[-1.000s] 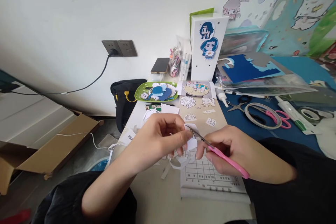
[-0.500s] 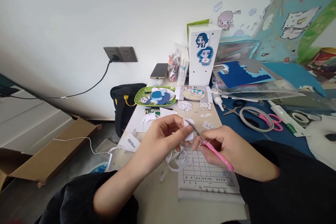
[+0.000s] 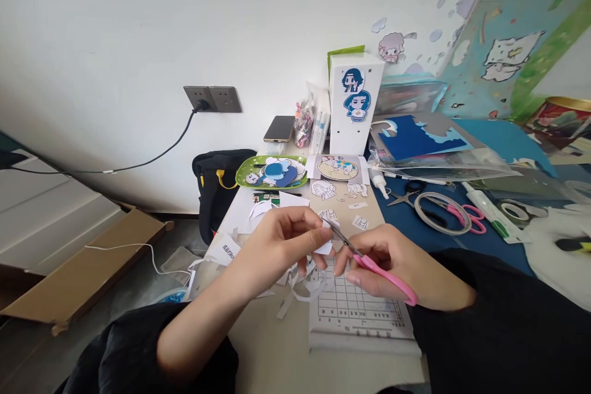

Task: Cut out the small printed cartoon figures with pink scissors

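My left hand [image 3: 295, 240] pinches a small white piece of paper [image 3: 327, 247] between thumb and fingers. In my right hand [image 3: 376, 255] is a pair of scissors with pink handles [image 3: 386, 277]. The scissor blades reach up and left to the paper, close to my left thumb; whether they are fully closed I cannot make out. Below my hands curl white paper strips [image 3: 307, 288], lying partly on a pad printed with a grid [image 3: 355, 314]. Small drawn paper cutouts [image 3: 323, 189] lie beyond my hands.
A green tray [image 3: 244, 172] of blue and white cutouts stands at the back left. To the right, on a blue surface, are a tape roll [image 3: 442, 231], other scissors [image 3: 406, 196] and a glue tube [image 3: 492, 215]. A white box [image 3: 353, 132] stands by the wall.
The scissors have turned slightly in my right hand, so more of the pink handle shows. My left hand still pinches the paper, and the whole view has shifted a little.
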Demonstrator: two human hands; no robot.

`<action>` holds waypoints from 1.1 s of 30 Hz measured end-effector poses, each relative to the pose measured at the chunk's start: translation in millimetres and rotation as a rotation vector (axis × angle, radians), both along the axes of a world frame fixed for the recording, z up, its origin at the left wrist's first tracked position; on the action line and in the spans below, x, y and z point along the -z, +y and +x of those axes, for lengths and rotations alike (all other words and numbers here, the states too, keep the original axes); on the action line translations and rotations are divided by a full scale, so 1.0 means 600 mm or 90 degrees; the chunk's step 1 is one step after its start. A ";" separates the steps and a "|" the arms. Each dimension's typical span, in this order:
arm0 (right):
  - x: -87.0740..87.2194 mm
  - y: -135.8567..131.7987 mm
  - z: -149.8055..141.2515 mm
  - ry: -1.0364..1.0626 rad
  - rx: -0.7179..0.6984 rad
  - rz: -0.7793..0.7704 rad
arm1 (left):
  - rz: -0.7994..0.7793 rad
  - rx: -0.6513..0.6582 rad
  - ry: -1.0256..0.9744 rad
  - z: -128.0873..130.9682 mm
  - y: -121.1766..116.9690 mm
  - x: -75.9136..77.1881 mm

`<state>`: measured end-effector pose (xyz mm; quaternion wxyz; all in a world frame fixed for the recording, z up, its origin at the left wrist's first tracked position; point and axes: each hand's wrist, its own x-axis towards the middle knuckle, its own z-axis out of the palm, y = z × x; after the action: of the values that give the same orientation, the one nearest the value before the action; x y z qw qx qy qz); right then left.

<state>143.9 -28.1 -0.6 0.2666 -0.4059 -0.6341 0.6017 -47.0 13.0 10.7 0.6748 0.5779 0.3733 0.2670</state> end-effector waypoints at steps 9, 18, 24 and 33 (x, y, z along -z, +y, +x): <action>0.002 0.000 0.002 -0.069 -0.007 -0.022 | -0.011 0.049 0.065 -0.008 0.002 -0.008; -0.004 0.000 0.000 -0.102 0.009 -0.037 | -0.008 0.050 0.078 -0.006 0.006 -0.005; 0.007 0.000 -0.001 -0.074 0.026 -0.031 | -0.010 0.046 0.066 -0.007 0.004 -0.005; 0.007 0.003 0.001 -0.084 0.015 -0.011 | -0.038 0.066 0.057 -0.008 0.009 -0.004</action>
<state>144.5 -26.2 -4.9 0.2275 -0.4546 -0.6401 0.5761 -51.6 18.4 13.1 0.6875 0.5873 0.3804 0.1942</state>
